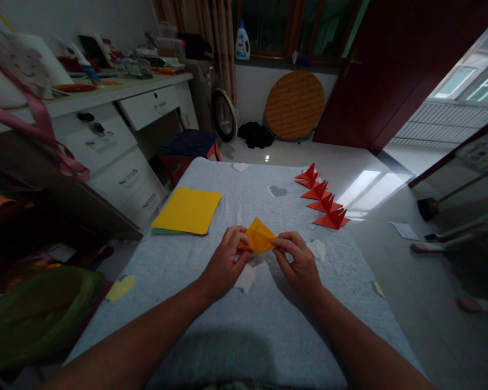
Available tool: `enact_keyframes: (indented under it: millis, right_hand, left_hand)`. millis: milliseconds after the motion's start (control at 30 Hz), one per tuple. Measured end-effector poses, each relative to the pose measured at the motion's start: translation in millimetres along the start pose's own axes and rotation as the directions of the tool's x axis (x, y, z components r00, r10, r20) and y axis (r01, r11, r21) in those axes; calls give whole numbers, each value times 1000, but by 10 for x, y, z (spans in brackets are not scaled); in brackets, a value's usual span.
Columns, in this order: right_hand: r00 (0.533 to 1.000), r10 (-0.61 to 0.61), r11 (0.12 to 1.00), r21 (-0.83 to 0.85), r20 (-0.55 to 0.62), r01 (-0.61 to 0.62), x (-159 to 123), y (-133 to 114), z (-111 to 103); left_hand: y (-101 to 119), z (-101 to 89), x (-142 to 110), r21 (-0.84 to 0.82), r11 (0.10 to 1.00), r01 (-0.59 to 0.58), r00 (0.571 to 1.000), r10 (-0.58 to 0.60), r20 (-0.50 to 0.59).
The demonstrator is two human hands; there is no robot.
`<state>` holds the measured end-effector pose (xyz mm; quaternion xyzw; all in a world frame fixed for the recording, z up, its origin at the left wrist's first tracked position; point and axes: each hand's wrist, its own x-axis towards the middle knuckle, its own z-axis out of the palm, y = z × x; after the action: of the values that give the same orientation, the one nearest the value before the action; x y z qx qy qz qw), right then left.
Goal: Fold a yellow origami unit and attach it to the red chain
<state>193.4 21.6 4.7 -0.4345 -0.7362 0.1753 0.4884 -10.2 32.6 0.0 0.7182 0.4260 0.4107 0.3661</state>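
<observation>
Above the bench, the left hand and right hand both pinch one folded orange paper — a yellow-topped stack lies at left, red folded papers at right.

Table, pale blue cloth, heart motifs. Paper stack, yellow uppermost, by left edge. Red folded-paper pieces, row along right edge, towards far corner.

Left forearm and right forearm bare, converging from the lower corners. Left hand pinched, fingers curled, thumb below them. Right hand near it, about level, also pinching, fingers bent inward, thumb underneath.
</observation>
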Motion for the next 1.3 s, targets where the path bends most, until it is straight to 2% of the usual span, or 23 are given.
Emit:
enact_keyframes:
  millis: [167, 267, 467, 567, 667, 800, 1300]
  right_hand:
    - [1000, -6, 1000, 10, 20, 6, 5, -10, 9]
    - [1000, 4, 999, 50, 22, -5, 12, -23, 13]
    - [987, 146, 988, 58, -72, -142, 0, 20, 14]
    - [971, 235, 971, 48, -51, -233, -21, 48, 23]
    - [962, 271, 961, 67, -20, -270, -32, 47, 33]
    - [971, 237, 970, 68, -20, -235, -22, 11, 25]
    - [996, -3, 989, 145, 85, -10, -35, -61, 30]
  left_hand:
    - [5, -64, 69, 87, 992, -91, 994, 85, 70]
    - [17, -81, 82, 127, 989, -77, 994, 66, 88]
    - [58, -96, 80, 124, 991, -53, 995, 42, 94]
    - [38, -96, 74, 144, 986, -81, 995, 70, 75]
    - [7, -96, 63, 174, 979, -103, 993, 92, 71]
    - [-13, -104, 54, 199, 974, -108, 993, 96, 69]
    - [-35, -94, 48, 118, 987, -109, 989, 95, 116]
